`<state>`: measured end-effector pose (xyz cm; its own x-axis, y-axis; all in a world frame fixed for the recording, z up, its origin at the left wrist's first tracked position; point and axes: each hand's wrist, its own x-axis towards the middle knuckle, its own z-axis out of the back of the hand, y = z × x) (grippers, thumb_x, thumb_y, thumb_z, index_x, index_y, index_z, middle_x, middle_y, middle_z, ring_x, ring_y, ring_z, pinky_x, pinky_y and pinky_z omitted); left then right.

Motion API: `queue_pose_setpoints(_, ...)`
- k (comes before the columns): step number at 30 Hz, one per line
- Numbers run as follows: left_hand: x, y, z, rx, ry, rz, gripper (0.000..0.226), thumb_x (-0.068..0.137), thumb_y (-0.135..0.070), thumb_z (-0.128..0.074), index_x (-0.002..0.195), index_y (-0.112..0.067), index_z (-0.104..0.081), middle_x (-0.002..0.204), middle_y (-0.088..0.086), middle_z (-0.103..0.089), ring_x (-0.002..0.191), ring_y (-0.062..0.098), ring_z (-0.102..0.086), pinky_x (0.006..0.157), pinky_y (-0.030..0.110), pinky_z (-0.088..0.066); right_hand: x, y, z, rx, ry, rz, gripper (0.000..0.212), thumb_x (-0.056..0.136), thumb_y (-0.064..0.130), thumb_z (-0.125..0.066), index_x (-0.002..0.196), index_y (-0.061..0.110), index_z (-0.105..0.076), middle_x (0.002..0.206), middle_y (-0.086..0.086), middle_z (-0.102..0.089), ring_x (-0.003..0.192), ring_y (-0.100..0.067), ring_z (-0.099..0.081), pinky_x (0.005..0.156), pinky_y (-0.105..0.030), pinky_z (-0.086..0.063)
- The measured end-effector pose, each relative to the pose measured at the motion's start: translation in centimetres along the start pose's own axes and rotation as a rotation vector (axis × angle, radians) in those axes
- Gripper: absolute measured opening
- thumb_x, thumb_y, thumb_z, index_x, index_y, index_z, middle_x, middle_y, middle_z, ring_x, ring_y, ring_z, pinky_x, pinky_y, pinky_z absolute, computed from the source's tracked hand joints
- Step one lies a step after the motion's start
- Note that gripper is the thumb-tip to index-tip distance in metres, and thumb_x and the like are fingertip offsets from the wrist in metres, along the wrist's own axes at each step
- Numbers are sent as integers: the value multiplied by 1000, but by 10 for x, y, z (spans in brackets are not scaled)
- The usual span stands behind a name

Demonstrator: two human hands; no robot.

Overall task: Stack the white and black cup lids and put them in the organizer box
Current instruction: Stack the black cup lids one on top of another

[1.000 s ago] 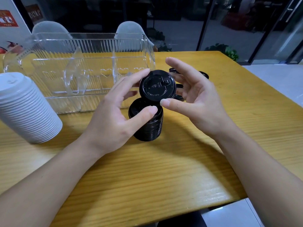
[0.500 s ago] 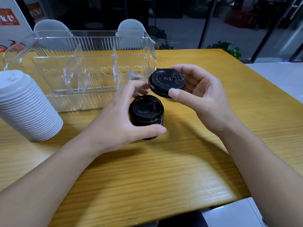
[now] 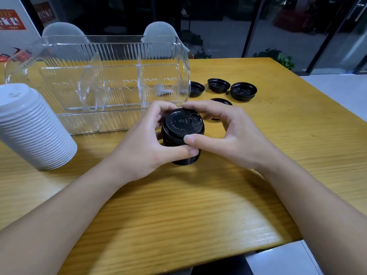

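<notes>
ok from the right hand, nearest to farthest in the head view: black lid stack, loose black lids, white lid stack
1. black lid stack, held in the right hand
2. loose black lids, behind it on the table
3. white lid stack, far left

2 bare forearms show, no sleeve reaching either wrist. The left hand (image 3: 145, 147) and right hand (image 3: 234, 135) wear no gloves, rings or watch; fingernails are short and unpainted.

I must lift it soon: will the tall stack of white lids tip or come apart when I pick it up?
The white lid stack already leans, so it may tip if gripped only near its top. Its lids look just nested, so the lower ones might slide off. It is probably light.
</notes>
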<state>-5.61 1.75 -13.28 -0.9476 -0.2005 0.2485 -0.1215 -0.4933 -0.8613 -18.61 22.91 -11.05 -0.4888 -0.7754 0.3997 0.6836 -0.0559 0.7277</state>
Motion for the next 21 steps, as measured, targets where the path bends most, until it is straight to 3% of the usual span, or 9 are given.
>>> queue_pose_setpoints(6,0,0,2,-34,46,-12,121,69,-46,-106,168,-45,-37,148,-8,-75,144,17,-68,128,53,-48,1,0,-1,-8,29,11,56,97,24,-88,149,20,-69,143,10,-72,138,-7,-64,110,-16,-42)
queue_pose_setpoints(12,0,0,2,-32,69,-17,131,68,-44,-108,171,-57,-29,150,-8,-74,139,19,-73,126,56,-49,0,2,0,-9,5,14,56,100,24,-84,153,21,-67,147,16,-71,142,-2,-62,116,-24,-45)
queue_pose_setpoints(17,1,-1,2,-30,61,-13,134,66,-41,-108,172,-55,-28,144,-11,-78,134,18,-76,125,55,-50,1,0,-1,31,-45,-11,59,91,25,-94,146,18,-73,138,15,-77,133,3,-67,112,-16,-47)
queue_pose_setpoints(21,1,-2,1,-28,50,-14,136,63,-43,-108,173,-53,-28,141,-9,-79,132,19,-77,124,55,-51,1,3,-5,-6,-95,-28,62,83,35,-100,139,22,-77,132,16,-79,129,3,-70,117,-30,-53)
